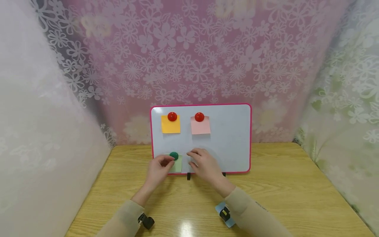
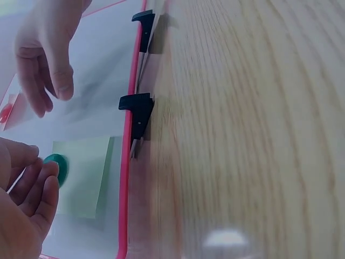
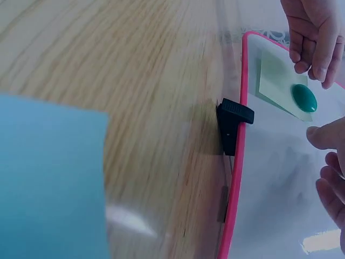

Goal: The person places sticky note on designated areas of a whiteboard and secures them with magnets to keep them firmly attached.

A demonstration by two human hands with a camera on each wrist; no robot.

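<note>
Green magnet (image 1: 174,155) on green note (image 1: 177,164) — left hand (image 1: 160,169) touching.

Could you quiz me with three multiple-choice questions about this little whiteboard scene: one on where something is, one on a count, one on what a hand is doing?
1. Where on the whiteboard is the green note?
A. bottom left
B. top right
C. centre

2. How many red magnets are on the board?
A. one
B. two
C. four

3. What is the left hand doing?
A. lying flat on the table
B. holding a pen
C. fingertips at the green magnet

Answers:
1 A, the green note sits at the lower left corner.
2 B, one red magnet pins the orange note, another the pink note.
3 C, its fingers curl beside the green magnet; the right hand hovers close by.
</note>
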